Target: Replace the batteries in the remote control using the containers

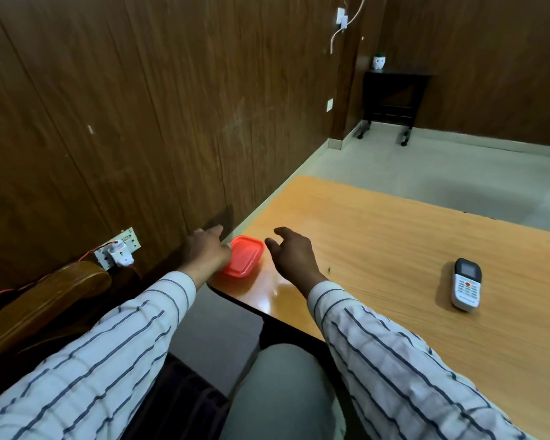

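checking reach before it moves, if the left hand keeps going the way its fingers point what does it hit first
Probably the wood-panelled wall: the left hand, beside the red container, points past the table corner. Depth is unclear.

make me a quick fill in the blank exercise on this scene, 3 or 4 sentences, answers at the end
1. The lid of the container near the table's corner is coloured ____.
2. The remote control lies on the wooden table with its buttons facing ____.
3. The hand nearer the remote control is the ____ hand.
4. Both sleeves have a ____ pattern.

Missing words: red; up; right; striped
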